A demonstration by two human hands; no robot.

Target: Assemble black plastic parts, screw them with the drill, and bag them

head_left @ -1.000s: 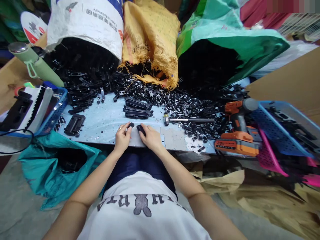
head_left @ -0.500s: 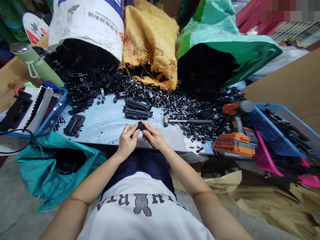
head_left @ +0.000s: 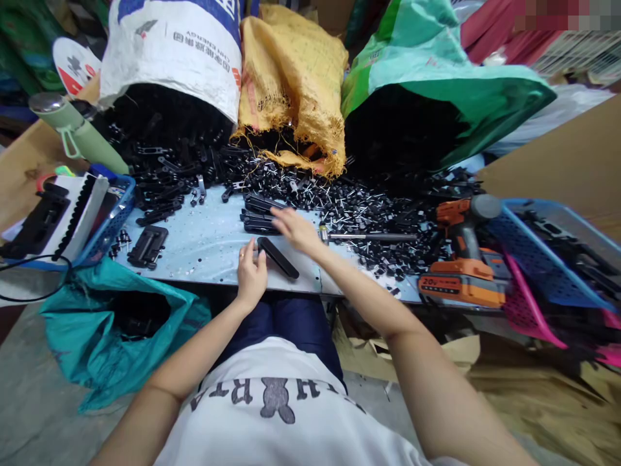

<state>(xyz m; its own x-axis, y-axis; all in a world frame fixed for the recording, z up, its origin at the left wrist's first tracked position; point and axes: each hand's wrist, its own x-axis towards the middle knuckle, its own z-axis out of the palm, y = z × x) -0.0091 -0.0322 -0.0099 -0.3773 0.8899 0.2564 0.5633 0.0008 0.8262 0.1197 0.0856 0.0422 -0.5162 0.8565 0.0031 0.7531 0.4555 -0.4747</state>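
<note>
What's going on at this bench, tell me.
A seated person is handling long black parts with bare hands. The left hand is at one end of a black bar lying slantwise near the bench edge. The right hand is over a group of similar black parts; whether it grips one is unclear. Beyond lies a spread of small black and metal pieces, with a hammer and an orange drill lying to the right.

a grey concrete floor shows at lower left, with crumpled brown paper over it at lower right. a light-blue tabletop spans the middle. brown cardboard stands at the right edge; dark red cloth and a white wire rack fill the upper right.
</note>
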